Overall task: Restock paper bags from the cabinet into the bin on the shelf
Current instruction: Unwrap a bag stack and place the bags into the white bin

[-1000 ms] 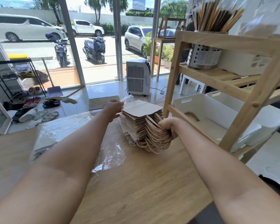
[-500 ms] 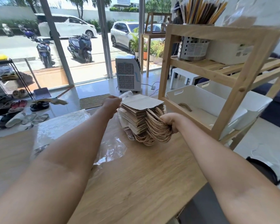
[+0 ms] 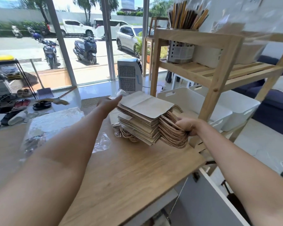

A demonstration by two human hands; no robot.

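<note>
A thick stack of flat brown paper bags (image 3: 144, 115) is lifted at its right end above the wooden table (image 3: 121, 173). My right hand (image 3: 189, 126) is shut on the bundle of twisted paper handles at that end. At the stack's far left edge my left hand (image 3: 109, 102) has its fingers spread and extended, touching or just off the top bag. A few bags with handles stay on the table under the lifted stack. The white bin (image 3: 185, 98) stands on the lower shelf of the wooden rack (image 3: 219, 74), right of the stack, with some bag handles inside.
Crumpled clear plastic wrap (image 3: 55, 123) lies on the table to the left. A second white bin (image 3: 240, 110) sits beside the first. The upper shelf holds a metal caddy (image 3: 180, 53) of sticks. An open cabinet door (image 3: 219, 193) is at bottom right. A cooler (image 3: 129, 75) stands on the floor.
My right hand has lifted the stack by its handles and carried it right, toward the bin. My left hand has opened from gripping the stack's far edge. The view has shifted right.
</note>
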